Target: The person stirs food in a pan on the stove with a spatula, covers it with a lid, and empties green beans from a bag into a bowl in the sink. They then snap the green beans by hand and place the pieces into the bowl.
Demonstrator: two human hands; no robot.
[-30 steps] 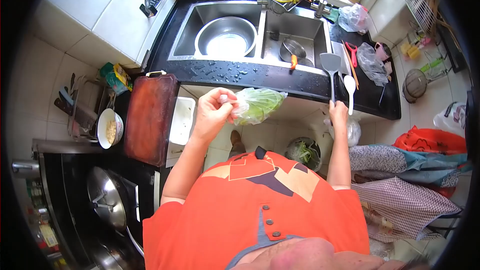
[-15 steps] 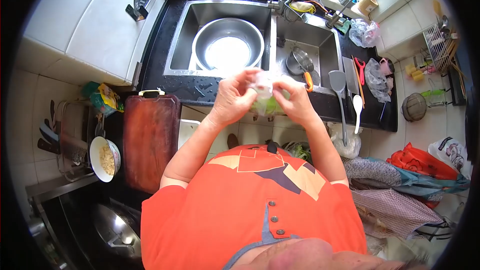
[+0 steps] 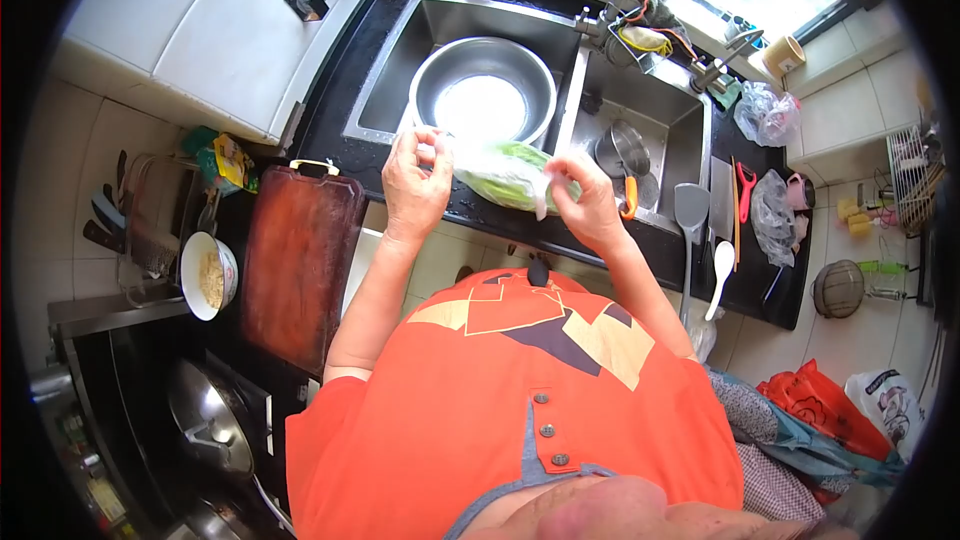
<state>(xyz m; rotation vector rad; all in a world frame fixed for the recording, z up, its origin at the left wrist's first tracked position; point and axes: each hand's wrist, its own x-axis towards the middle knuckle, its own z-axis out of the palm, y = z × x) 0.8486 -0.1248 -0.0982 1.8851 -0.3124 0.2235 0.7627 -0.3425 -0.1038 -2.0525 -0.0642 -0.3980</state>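
Left grip (image 3: 417, 188) and right grip (image 3: 588, 204) pinching bag (image 3: 470, 162), greens (image 3: 512, 183) inside, basin (image 3: 432, 75) in sink (image 3: 478, 18)

A thin, clear plastic bag (image 3: 468, 172), partly blurred, wraps pale-green leafy vegetables (image 3: 515, 183). It stretches sideways, tilted slightly down to the right, between the left hand (image 3: 415, 180) and right hand (image 3: 588, 202), above the worktop's (image 3: 352, 155) front edge, a whitish strip hanging at its right end.
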